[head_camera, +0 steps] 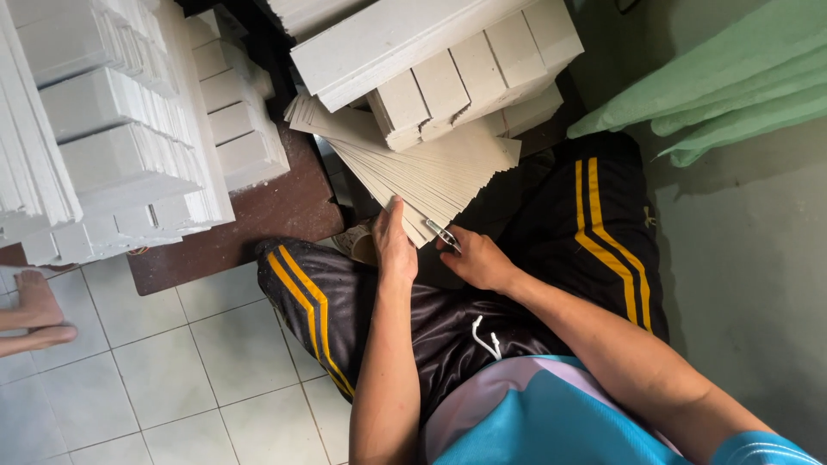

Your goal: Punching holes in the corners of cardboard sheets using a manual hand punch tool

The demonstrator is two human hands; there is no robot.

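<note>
Head cam here: I've got my left hand gripping the near edge of the fanned grey card stack. My right hand pinches a small metal clip just beside it.

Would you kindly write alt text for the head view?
A seated person's left hand steadies a fanned stack of grey cardboard sheets while the right hand holds a small metal tool at its edge. White stacked boxes stand on a brown board.
</note>
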